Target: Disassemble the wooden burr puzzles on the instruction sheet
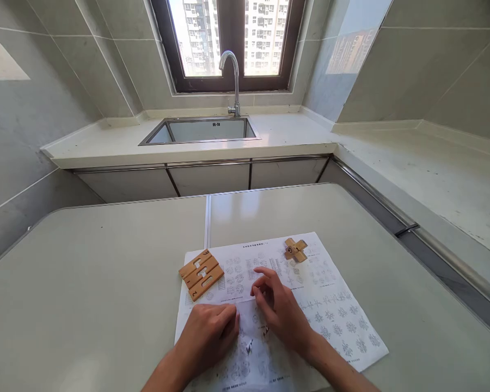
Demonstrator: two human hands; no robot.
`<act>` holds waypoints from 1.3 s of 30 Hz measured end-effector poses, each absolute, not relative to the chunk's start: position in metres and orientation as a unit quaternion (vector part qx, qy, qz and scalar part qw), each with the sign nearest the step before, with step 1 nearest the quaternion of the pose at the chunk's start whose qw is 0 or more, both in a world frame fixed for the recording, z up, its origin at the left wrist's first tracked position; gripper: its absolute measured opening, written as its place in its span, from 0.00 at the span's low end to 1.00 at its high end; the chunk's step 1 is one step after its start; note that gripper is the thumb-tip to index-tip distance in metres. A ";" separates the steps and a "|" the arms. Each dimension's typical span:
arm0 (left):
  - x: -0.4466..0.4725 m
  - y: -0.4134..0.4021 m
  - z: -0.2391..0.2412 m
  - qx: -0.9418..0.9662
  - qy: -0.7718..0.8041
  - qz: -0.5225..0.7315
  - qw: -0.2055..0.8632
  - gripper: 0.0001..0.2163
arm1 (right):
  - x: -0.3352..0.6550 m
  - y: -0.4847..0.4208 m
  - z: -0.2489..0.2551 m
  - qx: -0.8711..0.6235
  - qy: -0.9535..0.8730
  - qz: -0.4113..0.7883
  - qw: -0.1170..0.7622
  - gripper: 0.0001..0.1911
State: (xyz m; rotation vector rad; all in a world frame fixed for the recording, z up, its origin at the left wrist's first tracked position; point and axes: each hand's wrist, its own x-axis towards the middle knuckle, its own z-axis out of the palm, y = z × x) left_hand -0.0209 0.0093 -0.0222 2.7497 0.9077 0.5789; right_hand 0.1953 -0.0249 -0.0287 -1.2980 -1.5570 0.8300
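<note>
Resting on a printed instruction sheet (318, 294), both hands are seen at the near edge of the desk (85, 283). The left hand (210, 335) is curled loosely, fingers together, knuckles down on the paper, with nothing visibly clamped in its grip. The right hand (280, 307) lies just beside it at 3 o'clock, its fingertips bent toward the sheet; whether something small is pinched between them cannot be told.

3 flat notched wooden bars (201, 274) lie side by side, touching, at 11 o'clock from the hands, on the sheet's far left corner. Their long axes run from 8 o'clock to 2 o'clock, and numerals are marked on them. A small crossed wooden assembly (296, 249) sits at 1 o'clock, well apart from the bars, its 2 arms pointing diagonally.

The step in hand is judged to be a consulting of the diagrams, with no piece lifted yet. The next move would call for a reach forward to one group of pieces and a matching of notch direction against the print.

A sink (204, 130) and tap (232, 81) are seen at 12 o'clock, beyond the desk.
</note>
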 end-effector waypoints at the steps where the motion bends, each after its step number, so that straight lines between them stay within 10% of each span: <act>1: -0.021 0.009 -0.022 0.928 0.304 0.195 0.095 0.15 | 0.195 -0.025 -0.029 -0.528 -0.621 0.346 0.464 0.19; 39: -0.019 0.011 -0.017 0.930 0.294 0.201 0.092 0.16 | 0.226 -0.007 -0.024 -0.580 -0.444 0.362 0.579 0.23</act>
